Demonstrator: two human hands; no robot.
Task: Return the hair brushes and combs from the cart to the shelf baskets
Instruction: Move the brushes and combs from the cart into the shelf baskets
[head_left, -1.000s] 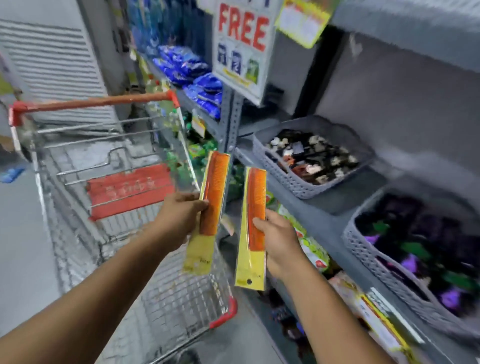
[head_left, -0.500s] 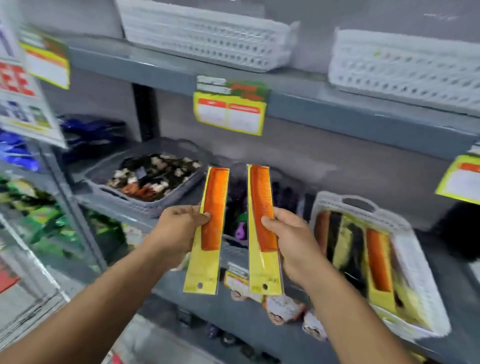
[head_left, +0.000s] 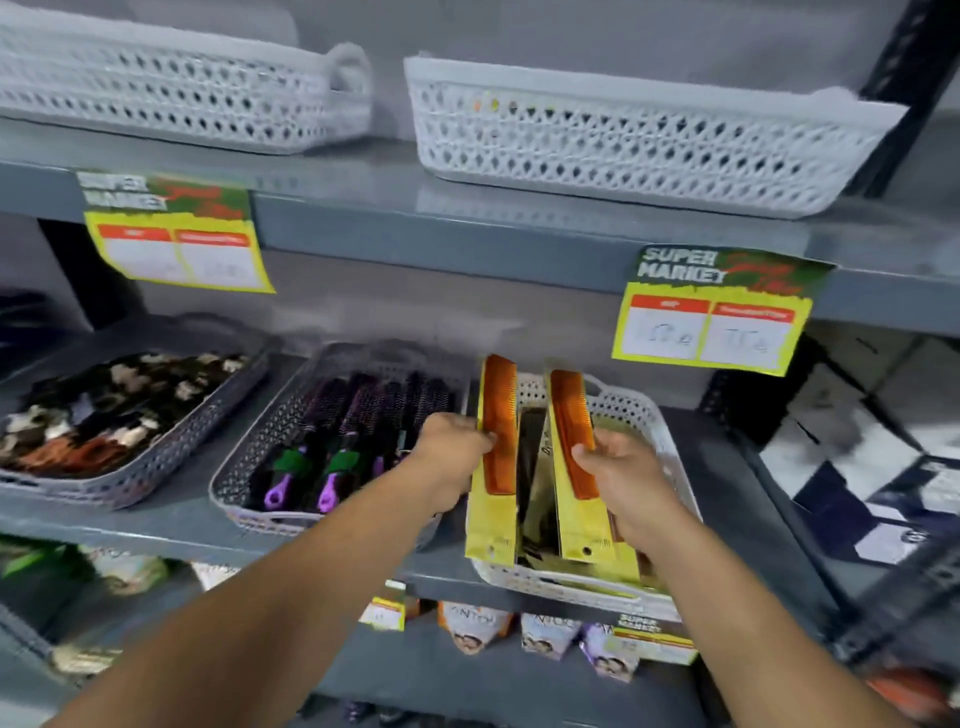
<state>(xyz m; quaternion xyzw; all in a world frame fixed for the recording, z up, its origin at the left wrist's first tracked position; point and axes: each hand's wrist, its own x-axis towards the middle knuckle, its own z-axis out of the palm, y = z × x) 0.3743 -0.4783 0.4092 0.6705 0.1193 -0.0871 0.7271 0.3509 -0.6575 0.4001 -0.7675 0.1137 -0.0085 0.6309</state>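
orange combs on yellow cards, one in each hand: the left hand (head_left: 451, 453) pinches the left comb (head_left: 497, 441) and the right hand (head_left: 621, 467) pinches the right comb (head_left: 571, 436), each grip closed around its card's middle. both stand nearly upright, long axes running front to back over the white basket (head_left: 649, 415), which lies directly below and already holds similar cards. the purple brushes (head_left: 358, 415) fill the grey basket (head_left: 249, 457) just left.
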